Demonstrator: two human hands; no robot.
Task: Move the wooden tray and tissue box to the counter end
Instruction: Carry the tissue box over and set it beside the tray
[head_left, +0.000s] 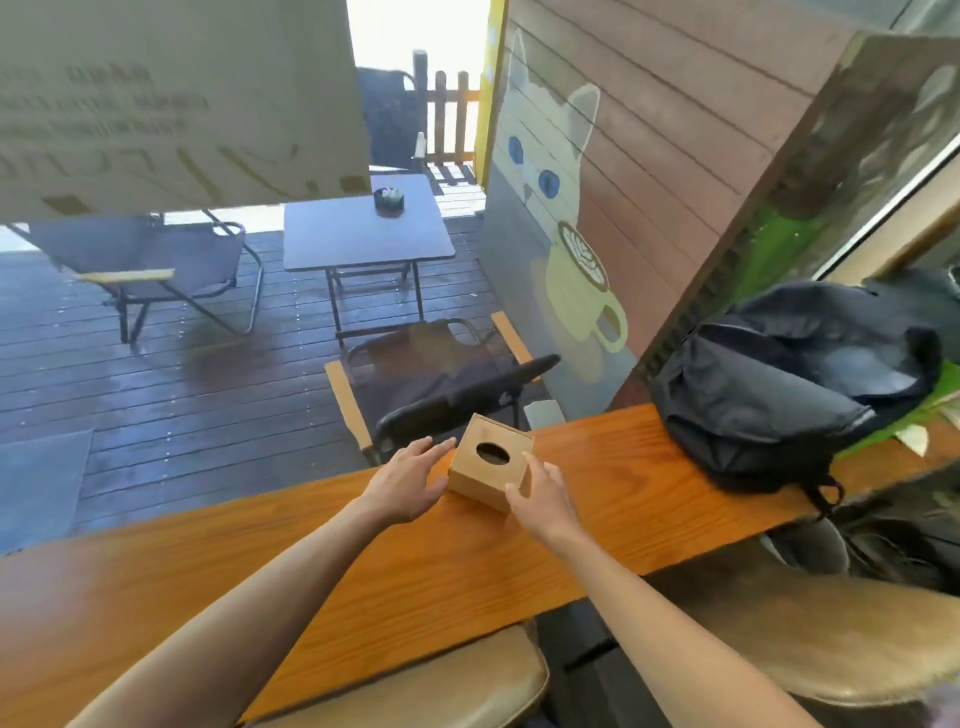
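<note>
Both bare forearms reach out from the bottom of the view toward the small square light-wood tissue box with an oval slot in its top (491, 461), which sits on the long orange-brown wooden counter (363, 566) near its far edge. Spread wide, the left hand (410, 480) lies just beside the box's left face, whether touching it I cannot tell, while the right hand (543, 493) has fingers against the near right corner, loosely curled and not yet closed. A sound lift probably wants both palms flat on opposite faces, squeezing evenly before raising (the box looks light, so it could tip). No wooden tray shows here. Well to the right, a slumped dark-grey fabric backpack (795, 379) occupies that end of the counter.
</note>
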